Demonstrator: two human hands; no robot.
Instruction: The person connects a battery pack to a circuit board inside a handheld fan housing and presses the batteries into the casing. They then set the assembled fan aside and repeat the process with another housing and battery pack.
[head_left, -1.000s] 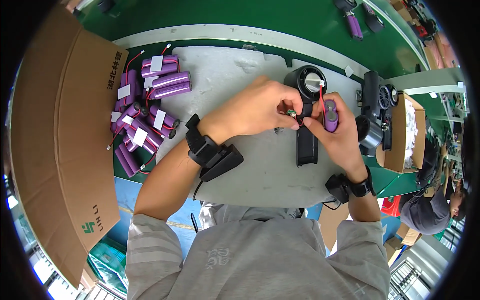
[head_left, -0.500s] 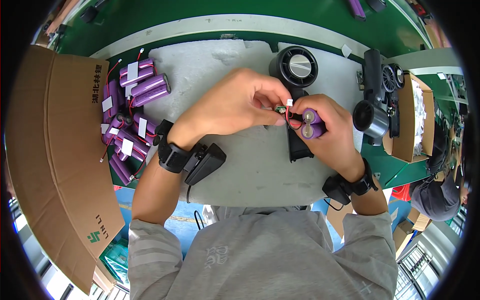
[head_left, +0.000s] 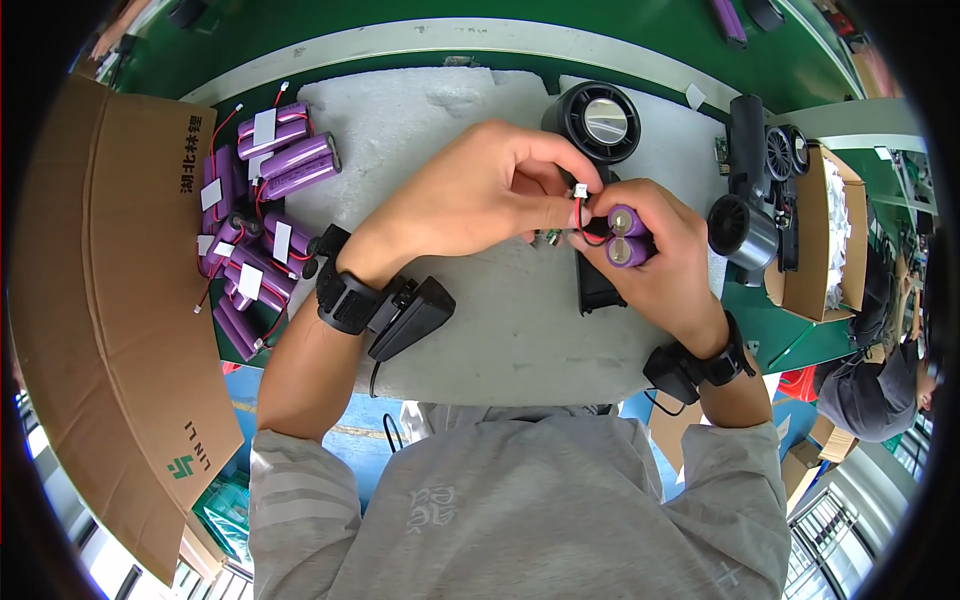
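My right hand [head_left: 655, 262] grips a purple two-cell battery pack [head_left: 628, 236] end-on, above a black fan body [head_left: 598, 272] lying on the grey foam mat [head_left: 470, 120]. Red and black wires run from the pack to a small white plug [head_left: 580, 191]. My left hand [head_left: 490, 196] pinches that plug between thumb and fingers, close beside my right hand. The fan's round black head [head_left: 598, 118] lies just beyond both hands. Both wrists wear black strap-on devices.
A heap of several purple battery packs [head_left: 258, 230] with red wires lies at the mat's left. A big cardboard sheet [head_left: 100, 300] stands at far left. More black fan parts [head_left: 755, 190] and an open carton [head_left: 825, 240] sit at right. Another person [head_left: 880, 380] works at lower right.
Both hands stayed together over the fan body. The battery pack has turned end-on in my right hand, and my left fingers have shifted to pinch the white plug.
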